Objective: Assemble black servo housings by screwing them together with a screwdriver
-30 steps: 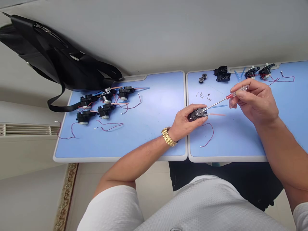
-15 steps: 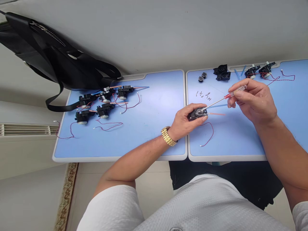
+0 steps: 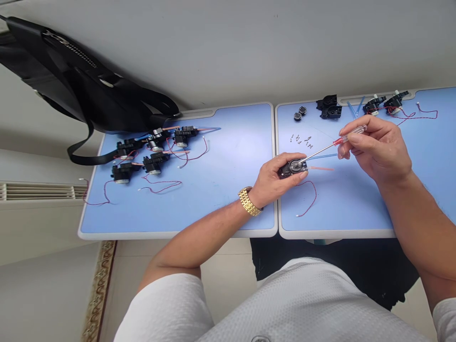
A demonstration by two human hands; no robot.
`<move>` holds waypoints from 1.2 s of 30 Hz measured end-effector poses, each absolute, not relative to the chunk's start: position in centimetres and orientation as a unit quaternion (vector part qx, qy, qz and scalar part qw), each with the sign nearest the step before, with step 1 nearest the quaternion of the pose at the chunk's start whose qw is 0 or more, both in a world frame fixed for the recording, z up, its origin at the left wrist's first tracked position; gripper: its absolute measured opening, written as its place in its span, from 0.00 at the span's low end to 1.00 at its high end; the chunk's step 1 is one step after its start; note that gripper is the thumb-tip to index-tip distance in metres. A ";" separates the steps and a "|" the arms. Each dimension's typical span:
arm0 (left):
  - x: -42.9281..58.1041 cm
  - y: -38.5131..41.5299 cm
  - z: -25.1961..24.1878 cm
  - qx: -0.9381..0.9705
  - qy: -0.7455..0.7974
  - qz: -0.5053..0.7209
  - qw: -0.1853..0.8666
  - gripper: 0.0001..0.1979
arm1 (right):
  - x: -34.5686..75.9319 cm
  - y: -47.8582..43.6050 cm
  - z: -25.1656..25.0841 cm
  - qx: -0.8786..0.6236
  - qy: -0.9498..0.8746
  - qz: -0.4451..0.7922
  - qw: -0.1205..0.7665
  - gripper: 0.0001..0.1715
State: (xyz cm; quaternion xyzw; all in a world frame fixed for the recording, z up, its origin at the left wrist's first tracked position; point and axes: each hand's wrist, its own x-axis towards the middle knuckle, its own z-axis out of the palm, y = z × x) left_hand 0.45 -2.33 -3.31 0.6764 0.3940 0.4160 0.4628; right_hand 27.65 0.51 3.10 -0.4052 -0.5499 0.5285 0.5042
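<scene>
My left hand (image 3: 273, 178) is closed around a small black pump-like unit (image 3: 295, 166), thumb and fingers on its sides, near the left edge of the right table. A blue tube (image 3: 322, 156), a pinkish tube (image 3: 322, 168) and a thin red wire (image 3: 315, 194) with a white plug run out from it. My right hand (image 3: 379, 149) pinches a screwdriver (image 3: 340, 140) with a clear and red handle. The shaft slants down to the left, its tip at the round top of the unit. Exactly what the tip touches is too small to tell.
Several tiny screws (image 3: 301, 141) lie beyond my left hand. Behind them are two round black parts (image 3: 299, 113), black housings (image 3: 328, 107) and two wired units (image 3: 384, 102). Several similar units (image 3: 153, 149) sit on the left table, by a black bag (image 3: 89, 90). A seam (image 3: 276, 190) divides the tables.
My right hand and the screwdriver have shifted very slightly to the right. My left hand and the black unit look the same.
</scene>
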 end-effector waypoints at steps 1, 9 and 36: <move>0.4 -2.3 -3.3 0.678 0.393 0.416 0.463 0.22 | 27.6 0.5 3.1 -0.402 -0.549 0.530 0.505 0.20; 0.5 -2.3 -3.2 0.678 0.392 0.416 0.462 0.22 | 27.6 0.5 3.0 -0.401 -0.553 0.535 0.498 0.19; 0.4 -2.4 -3.1 0.675 0.397 0.419 0.460 0.22 | 27.9 0.6 2.8 -0.401 -0.555 0.536 0.493 0.21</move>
